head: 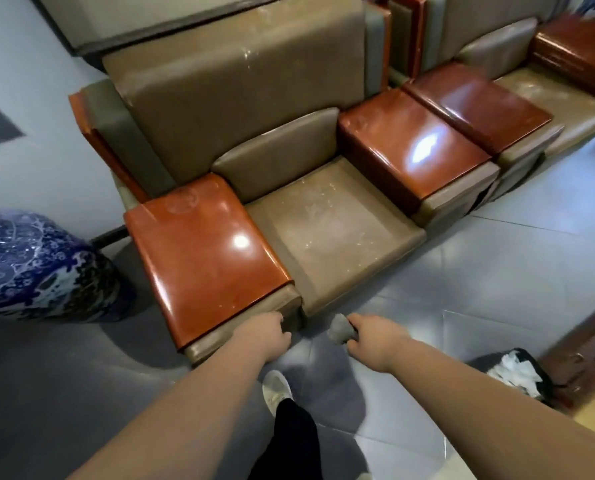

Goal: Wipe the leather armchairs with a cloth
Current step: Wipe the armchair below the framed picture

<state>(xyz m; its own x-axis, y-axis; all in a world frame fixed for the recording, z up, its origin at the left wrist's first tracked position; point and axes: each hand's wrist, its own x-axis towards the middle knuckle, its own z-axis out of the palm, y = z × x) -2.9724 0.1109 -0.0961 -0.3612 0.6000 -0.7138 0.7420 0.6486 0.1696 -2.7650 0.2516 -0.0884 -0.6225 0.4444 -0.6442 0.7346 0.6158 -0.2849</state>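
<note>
At armchair (pixel 289 188) front | right hand (pixel 375 336) clenches balled cloth (pixel 339 329); left hand (pixel 266 332) curled against armrest base, contents unclear | seat looks dusty; wiping apparently unstarted

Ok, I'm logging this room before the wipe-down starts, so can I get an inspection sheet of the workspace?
Surface: near armchair seat dusty, speckled.
Job's things: grey cloth balled in right hand; second armchair to the right.
Clutter: bin with white paper on the floor.
Grippers: left hand at the armrest's front edge, fingers hidden.
Cables: nothing seen.
Surroundings: blue patterned vase, grey tiled floor.
</note>
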